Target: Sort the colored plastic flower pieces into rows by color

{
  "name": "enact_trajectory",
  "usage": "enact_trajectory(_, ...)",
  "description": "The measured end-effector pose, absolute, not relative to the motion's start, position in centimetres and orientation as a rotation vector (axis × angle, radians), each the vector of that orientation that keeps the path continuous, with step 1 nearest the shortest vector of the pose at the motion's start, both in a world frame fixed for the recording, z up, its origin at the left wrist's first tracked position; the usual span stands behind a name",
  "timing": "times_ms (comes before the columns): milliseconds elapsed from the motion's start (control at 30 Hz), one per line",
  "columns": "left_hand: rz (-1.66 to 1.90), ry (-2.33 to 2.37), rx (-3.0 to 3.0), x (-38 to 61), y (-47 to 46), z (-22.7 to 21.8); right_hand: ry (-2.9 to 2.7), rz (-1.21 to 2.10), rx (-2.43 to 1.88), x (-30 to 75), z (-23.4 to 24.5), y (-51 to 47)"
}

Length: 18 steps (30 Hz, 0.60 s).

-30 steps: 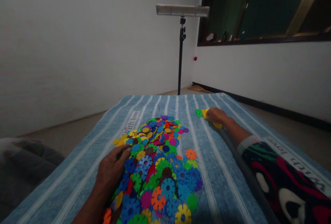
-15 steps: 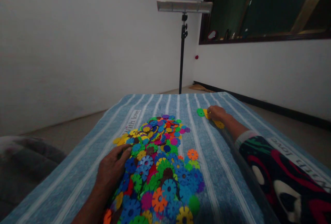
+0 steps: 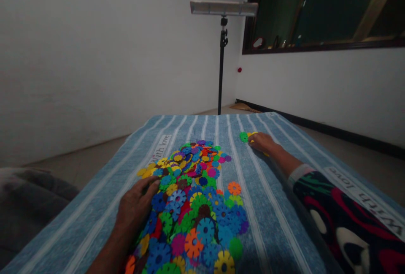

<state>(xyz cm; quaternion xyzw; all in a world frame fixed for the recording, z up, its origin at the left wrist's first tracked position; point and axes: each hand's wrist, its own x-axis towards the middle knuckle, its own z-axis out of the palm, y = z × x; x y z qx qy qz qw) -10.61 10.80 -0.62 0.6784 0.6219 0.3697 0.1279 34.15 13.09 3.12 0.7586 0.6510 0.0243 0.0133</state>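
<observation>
A long heap of colourful plastic snowflake discs (image 3: 193, 240), round and notched at the rim, spreads over a striped blue cloth (image 3: 126, 172). My left hand (image 3: 136, 206) rests against the heap's left side, palm down, its thumb and forefinger loosely apart and the other fingers partly hidden. Farther off to the right, my right hand (image 3: 262, 142) is closed with its fingertips down on a yellow snowflake disc (image 3: 251, 134). Just left of these fingers lies a green snowflake disc (image 3: 243, 137). A bit of yellow shows beneath the right hand; the rest is covered.
Behind the far edge of the cloth stands a lamp (image 3: 224, 8) on a black stand (image 3: 220, 71). White walls (image 3: 110, 46) rise behind, with a dark window (image 3: 316, 8) at upper right. Grey fabric (image 3: 31, 206) shows at the lower left.
My right hand has shifted slightly left towards the green disc and now covers more of the yellow discs. My left hand stays in place at the heap.
</observation>
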Motion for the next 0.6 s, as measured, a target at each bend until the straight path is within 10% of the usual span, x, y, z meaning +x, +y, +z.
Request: enact_trajectory(600,1.044,1.798,1.949,-10.5,10.7,-0.6,2.04,0.093,2.486,33.2,3.8,12.6)
